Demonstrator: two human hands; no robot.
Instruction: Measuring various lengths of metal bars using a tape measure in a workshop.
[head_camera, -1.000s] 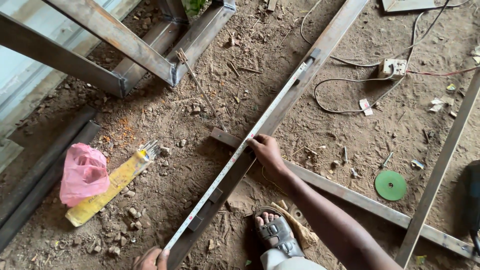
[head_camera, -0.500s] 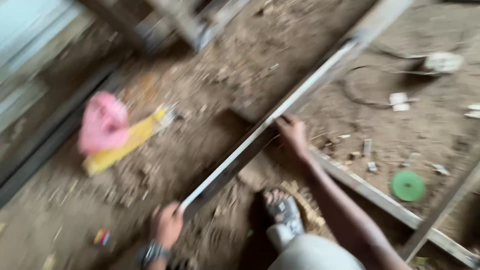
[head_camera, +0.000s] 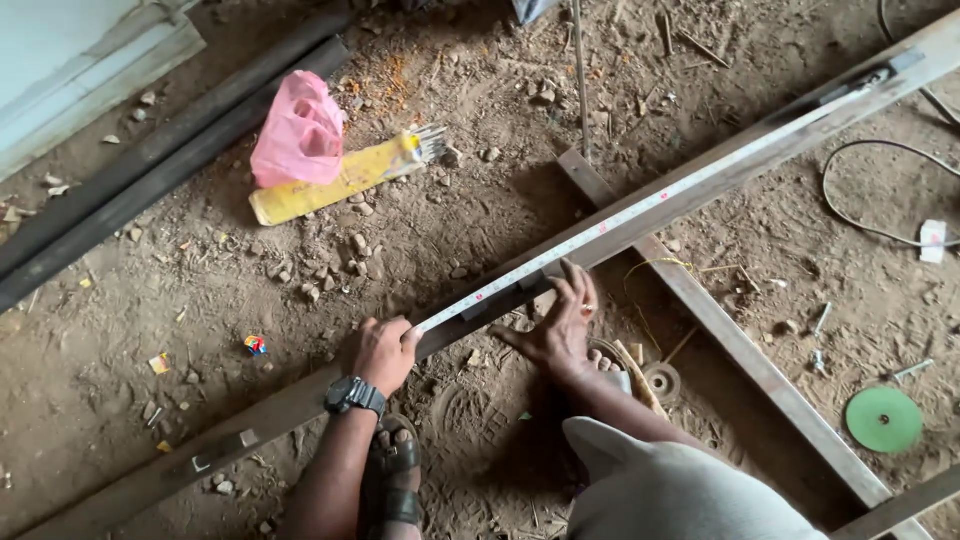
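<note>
A long steel bar (head_camera: 700, 190) lies diagonally across the dirt floor, from lower left to upper right. A white measuring tape (head_camera: 640, 212) is stretched along its top. My left hand (head_camera: 382, 352), with a black wristwatch, grips the near end of the tape at the bar. My right hand (head_camera: 562, 322) rests with fingers spread on the bar's edge, a little farther along, pressing beside the tape. My sandalled feet show below both hands.
A second steel bar (head_camera: 740, 350) crosses under the long one toward the lower right. A yellow electrode packet (head_camera: 335, 182) and pink plastic bag (head_camera: 298, 132) lie upper left beside dark pipes (head_camera: 150, 180). A green cutting disc (head_camera: 884, 418) and black cable (head_camera: 870, 190) lie at right.
The view swung down and left. My left hand came up onto the tape's near end. My right hand moved back down the bar toward me.
</note>
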